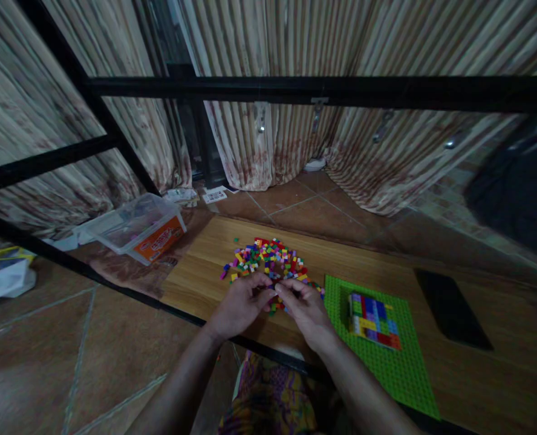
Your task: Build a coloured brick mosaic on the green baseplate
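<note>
My left hand (247,300) and my right hand (305,307) meet at their fingertips over the near part of a loose heap of small colourful toy bricks (268,257). Both hands are closed in a pinch. Something small and dark seems to sit between the fingertips, too small and hidden to name. Right of my right hand lies a green studded baseplate (386,371). A block built of several coloured bricks (374,321) stands on it. The bricks under my hands are partly hidden.
The wooden table (196,266) carries a black phone-like slab (453,308) at the right. A clear plastic box (144,229) with an orange label stands at the left. A black metal bar (268,89) crosses in front of striped curtains (296,36).
</note>
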Available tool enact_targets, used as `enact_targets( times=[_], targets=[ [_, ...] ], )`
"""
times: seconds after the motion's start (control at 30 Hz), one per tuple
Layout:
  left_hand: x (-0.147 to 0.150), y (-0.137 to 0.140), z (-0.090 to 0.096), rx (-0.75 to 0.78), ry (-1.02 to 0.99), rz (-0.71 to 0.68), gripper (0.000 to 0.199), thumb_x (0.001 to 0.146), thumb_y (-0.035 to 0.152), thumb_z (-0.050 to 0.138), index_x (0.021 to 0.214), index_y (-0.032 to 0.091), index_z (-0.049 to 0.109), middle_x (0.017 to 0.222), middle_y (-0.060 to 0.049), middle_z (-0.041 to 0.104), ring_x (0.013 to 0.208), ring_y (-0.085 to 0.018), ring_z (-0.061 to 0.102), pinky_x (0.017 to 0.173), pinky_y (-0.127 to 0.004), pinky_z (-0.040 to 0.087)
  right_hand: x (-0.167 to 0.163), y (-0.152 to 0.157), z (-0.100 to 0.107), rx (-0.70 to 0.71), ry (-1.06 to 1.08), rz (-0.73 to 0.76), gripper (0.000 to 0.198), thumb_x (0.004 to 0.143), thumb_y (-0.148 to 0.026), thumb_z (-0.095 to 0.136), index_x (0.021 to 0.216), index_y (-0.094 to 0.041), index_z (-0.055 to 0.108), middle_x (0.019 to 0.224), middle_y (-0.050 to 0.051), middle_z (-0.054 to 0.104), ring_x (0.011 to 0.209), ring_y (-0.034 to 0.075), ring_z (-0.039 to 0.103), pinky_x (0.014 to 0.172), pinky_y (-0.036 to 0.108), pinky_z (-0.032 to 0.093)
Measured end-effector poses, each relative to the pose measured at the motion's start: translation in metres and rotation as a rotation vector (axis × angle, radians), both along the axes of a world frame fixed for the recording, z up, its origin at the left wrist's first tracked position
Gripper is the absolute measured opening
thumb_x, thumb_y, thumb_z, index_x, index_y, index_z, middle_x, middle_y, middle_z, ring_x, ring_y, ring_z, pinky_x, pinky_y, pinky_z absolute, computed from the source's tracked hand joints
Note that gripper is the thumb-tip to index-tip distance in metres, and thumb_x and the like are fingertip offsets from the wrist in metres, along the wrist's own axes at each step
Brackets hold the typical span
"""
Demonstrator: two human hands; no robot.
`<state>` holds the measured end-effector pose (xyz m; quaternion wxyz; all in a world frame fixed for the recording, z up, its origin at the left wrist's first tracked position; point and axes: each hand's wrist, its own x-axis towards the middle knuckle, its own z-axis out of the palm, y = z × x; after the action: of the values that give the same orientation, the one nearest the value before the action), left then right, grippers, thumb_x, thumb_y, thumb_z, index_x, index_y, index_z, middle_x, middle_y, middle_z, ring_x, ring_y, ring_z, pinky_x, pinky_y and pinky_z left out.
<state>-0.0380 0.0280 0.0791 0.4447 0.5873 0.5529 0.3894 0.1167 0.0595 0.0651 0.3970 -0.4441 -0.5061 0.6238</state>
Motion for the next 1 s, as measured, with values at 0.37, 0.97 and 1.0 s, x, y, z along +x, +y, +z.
enact_targets(
  times=[0.37,0.97,1.0],
  targets=[
    [0.02,-0.006,0.002,0.13,0.363,-0.018,0.011,0.086,0.022,0.054,0.081,0.018,0.063,0.073,-0.001,0.065,0.068,-0.014,0.06,0.063,-0.023,0.042,0.005,-0.02,-0.017,-0.367,0.318,-0.16,0.036,0.054,-0.043,0.083,0.068,-0.017,0.063,0.049,-0.01,0.042,0.043,0.003,0.027,0.042,0.018,0.015],
    [0.018,0.041,-0.011,0.289,0.583,0.146,0.025,0.087,0.014,0.05,0.1,0.021,0.07,0.105,-0.007,0.072,0.096,-0.021,0.067,0.087,-0.032,0.05,0.038,-0.017,-0.005,-0.504,0.64,-0.332,0.026,0.057,-0.03,0.085,0.071,-0.015,0.068,0.064,-0.003,0.06,0.051,0.003,0.039,0.045,0.014,0.03],
    [0.021,0.04,-0.009,0.3,0.586,0.152,0.025,0.088,0.015,0.049,0.101,0.021,0.07,0.106,-0.007,0.072,0.097,-0.021,0.067,0.089,-0.033,0.05,0.039,-0.019,-0.006,-0.498,0.629,-0.334,0.028,0.057,-0.03,0.086,0.072,-0.015,0.069,0.065,-0.003,0.06,0.051,0.003,0.039,0.045,0.014,0.03]
  ],
)
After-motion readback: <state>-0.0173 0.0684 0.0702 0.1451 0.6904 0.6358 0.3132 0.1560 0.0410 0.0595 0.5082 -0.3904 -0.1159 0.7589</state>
